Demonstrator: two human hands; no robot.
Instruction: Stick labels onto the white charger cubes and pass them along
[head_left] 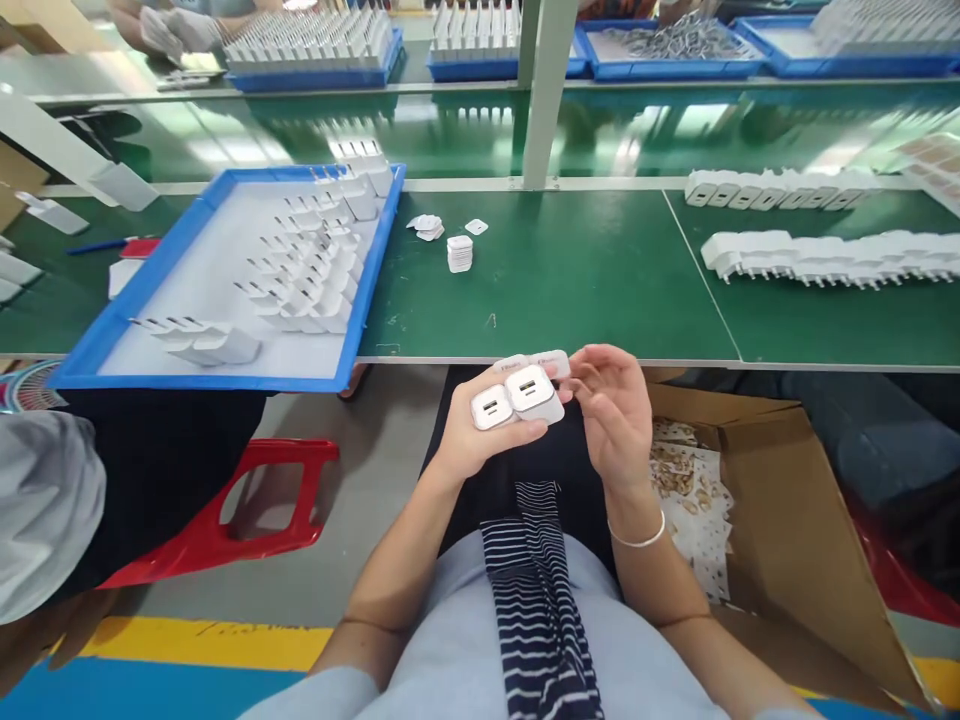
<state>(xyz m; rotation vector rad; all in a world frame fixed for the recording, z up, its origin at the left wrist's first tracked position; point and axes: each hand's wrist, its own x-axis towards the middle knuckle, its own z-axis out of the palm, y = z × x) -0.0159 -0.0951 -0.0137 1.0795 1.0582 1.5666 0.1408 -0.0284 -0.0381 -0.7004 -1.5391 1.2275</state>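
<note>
My left hand (469, 430) is wrapped around two white charger plugs (536, 395) held side by side, their port faces turned up toward me. Each face has a wide slot and a small one. Along their far edge show thin white rounded pieces (551, 362) with faint print. Close beside them on the right is my right hand (619, 410), fingers loosely curled and thumb apart, with nothing visible in its grasp. On the green table beyond lie a small stack of white square plates (460, 255), a loose plate (476, 227) and a small pile (427, 228).
A blue-rimmed tray (341, 350) at left carries several chargers, prongs up. Rows of chargers (825, 255) line the right side. An open cardboard box (780, 480) with backing sheets is by my right arm. A red stool (300, 500) and another person's gloved hands (180, 30) also show.
</note>
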